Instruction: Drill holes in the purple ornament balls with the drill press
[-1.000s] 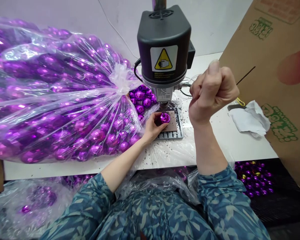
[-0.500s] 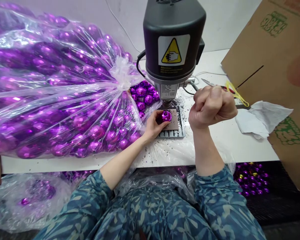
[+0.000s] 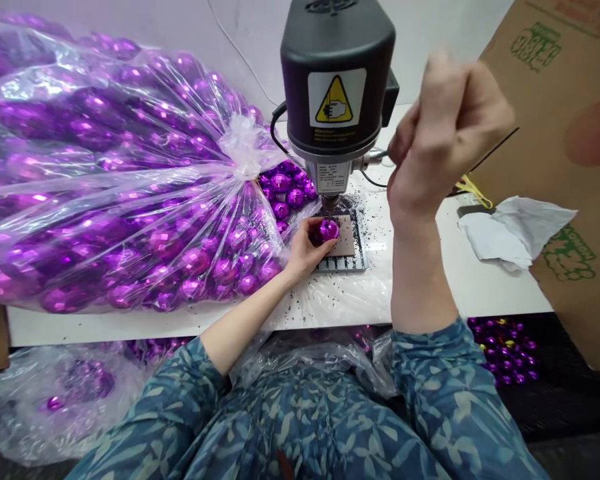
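Thumb and fingers of my left hand [image 3: 306,248] close around a shiny purple faceted ball [image 3: 329,230]. The ball sits on a flat tan board [image 3: 346,241] over the slotted metal base [image 3: 347,265], just below the chuck of a small drill press [image 3: 337,87]. A hole shows in the ball's top. My right hand [image 3: 450,133] is raised and closed in a fist to the right of the drill head. It grips the lever [image 3: 381,156], whose end is hidden inside the fist.
A big clear bag [image 3: 130,180] of purple balls fills the left of the table [image 3: 370,303]. Loose purple balls [image 3: 281,183] lie behind it. Dark shavings surround the base. White paper [image 3: 500,233] and a cardboard box [image 3: 545,120] stand at right. More balls [image 3: 510,350] are below the table.
My right hand has risen and come nearer the camera, still in a fist. The left hand keeps the ball on the board. The view has shifted slightly.
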Demonstrator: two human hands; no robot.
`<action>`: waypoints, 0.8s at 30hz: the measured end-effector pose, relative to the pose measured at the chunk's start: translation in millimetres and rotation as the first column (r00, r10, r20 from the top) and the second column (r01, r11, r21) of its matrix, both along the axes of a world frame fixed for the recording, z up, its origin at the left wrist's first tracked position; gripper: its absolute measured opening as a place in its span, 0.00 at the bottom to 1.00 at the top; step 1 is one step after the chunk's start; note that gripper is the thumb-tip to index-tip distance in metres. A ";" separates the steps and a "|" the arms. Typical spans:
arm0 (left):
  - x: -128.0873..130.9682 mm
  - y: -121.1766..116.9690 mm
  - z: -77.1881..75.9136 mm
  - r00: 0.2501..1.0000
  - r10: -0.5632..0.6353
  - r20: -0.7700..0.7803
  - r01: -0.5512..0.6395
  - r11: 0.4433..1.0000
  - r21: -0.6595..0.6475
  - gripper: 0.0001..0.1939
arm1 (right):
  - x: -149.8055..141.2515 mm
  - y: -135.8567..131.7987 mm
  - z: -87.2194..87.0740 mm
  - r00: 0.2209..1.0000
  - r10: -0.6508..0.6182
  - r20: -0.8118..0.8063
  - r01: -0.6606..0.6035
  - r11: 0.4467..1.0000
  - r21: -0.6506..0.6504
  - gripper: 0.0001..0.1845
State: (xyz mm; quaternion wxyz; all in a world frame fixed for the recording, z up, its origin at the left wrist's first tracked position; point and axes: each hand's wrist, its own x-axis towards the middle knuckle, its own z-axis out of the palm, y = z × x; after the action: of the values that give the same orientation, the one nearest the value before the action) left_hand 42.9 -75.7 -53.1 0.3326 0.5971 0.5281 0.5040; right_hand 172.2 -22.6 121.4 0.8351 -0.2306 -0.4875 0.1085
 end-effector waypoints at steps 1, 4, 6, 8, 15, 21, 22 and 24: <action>-0.8 -8.5 1.5 0.999 0.027 -0.024 -0.027 0.999 0.018 0.24 | 0.8 4.9 7.8 1.000 0.022 0.013 -0.022 1.000 0.003 0.26; -10.0 -53.0 1.1 0.989 -0.014 -0.148 0.037 0.988 0.149 0.24 | 4.2 17.7 17.0 0.999 0.049 0.005 -0.049 0.999 -0.009 0.26; -21.7 -93.0 -5.5 0.936 -0.209 -0.282 0.281 0.928 0.246 0.23 | 5.7 21.2 15.8 0.997 0.070 0.016 -0.070 0.997 -0.018 0.27; -34.5 -132.1 -17.3 0.763 -0.436 -0.477 0.580 0.788 0.206 0.18 | 5.6 20.7 14.0 0.995 0.096 0.025 -0.095 0.995 -0.022 0.28; -62.0 -185.7 -49.6 0.231 -0.652 -0.722 0.674 0.643 -0.364 0.28 | 0.9 14.7 13.5 0.994 0.108 -0.029 -0.107 0.993 0.048 0.23; -68.2 -81.3 7.0 0.852 -0.281 -0.443 0.387 0.906 0.170 0.13 | 1.3 16.1 10.7 0.998 0.054 -0.014 -0.053 0.997 0.047 0.28; -68.3 -50.1 17.7 0.888 -0.166 -0.428 0.272 0.942 0.198 0.13 | 1.2 16.0 10.5 0.998 0.062 -0.020 -0.061 0.997 0.055 0.27; -67.9 12.8 33.3 0.881 0.008 -0.473 0.089 0.979 0.183 0.11 | 0.9 15.2 10.3 0.995 0.088 -0.037 -0.085 0.994 0.064 0.27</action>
State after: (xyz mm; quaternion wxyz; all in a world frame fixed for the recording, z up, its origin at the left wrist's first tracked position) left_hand -25.1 -62.9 -19.8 0.1435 0.7428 0.5272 0.3869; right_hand 173.0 -7.4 131.7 0.8460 -0.1810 -0.4834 0.1339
